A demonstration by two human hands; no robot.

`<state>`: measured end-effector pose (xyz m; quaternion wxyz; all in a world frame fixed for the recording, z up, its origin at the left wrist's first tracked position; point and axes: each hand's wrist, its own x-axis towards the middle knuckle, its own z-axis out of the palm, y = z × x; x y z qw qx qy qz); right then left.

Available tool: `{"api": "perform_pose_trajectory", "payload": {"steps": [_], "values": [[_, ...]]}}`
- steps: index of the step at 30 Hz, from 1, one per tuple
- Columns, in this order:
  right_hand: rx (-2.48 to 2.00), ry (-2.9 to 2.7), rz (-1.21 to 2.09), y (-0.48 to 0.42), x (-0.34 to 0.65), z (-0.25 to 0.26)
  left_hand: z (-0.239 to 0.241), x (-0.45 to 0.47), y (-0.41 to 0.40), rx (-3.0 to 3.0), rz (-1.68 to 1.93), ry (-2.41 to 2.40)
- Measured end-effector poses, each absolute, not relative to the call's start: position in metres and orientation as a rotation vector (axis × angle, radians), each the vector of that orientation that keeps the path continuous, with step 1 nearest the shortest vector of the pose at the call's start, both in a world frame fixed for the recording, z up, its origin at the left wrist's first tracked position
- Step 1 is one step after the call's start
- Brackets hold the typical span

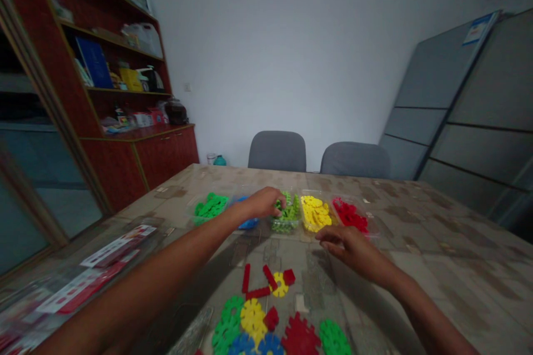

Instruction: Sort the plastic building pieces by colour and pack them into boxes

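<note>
My left hand (266, 202) reaches over a clear tub of light green plastic pieces (290, 208); its curved fingers touch them, with a gap showing between thumb and forefinger. Hovering at the front of the tub of yellow pieces (315, 212), my right hand (343, 241) has loosely bent fingers, thumb apart, and nothing visible in it. Blue pieces (249, 222) lie partly hidden behind my left forearm. Nearer me are red sticks (258, 292), a yellow notched disc (278, 284), a large red notched disc (300, 335), and green discs (334, 337).
Tubs of green pieces (210, 206) and red pieces (350, 215) stand at the row's two ends. Clear plastic packaging with red and white labels (119, 245) lies on the left of the table. Two grey chairs (277, 151) stand beyond its far edge.
</note>
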<state>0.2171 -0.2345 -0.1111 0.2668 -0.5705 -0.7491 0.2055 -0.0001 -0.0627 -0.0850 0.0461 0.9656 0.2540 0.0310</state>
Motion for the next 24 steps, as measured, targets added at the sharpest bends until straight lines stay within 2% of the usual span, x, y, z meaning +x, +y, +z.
{"api": "perform_pose_trajectory", "payload": {"steps": [7, 14, 24], "values": [[-1.546, -2.031, 0.551, -0.236, 0.215, -0.109, -0.092, 0.018, -0.063, 2.924, 0.238, 0.978], [-1.561, -2.025, 0.544, -0.236, 0.220, -0.109, -0.087, 0.022, -0.071, 2.843, 0.321, 0.729], [-1.657, -2.131, 0.617, -0.248, 0.230, -0.109, -0.074, -0.044, -0.103, 2.707, 0.675, 0.660]]}}
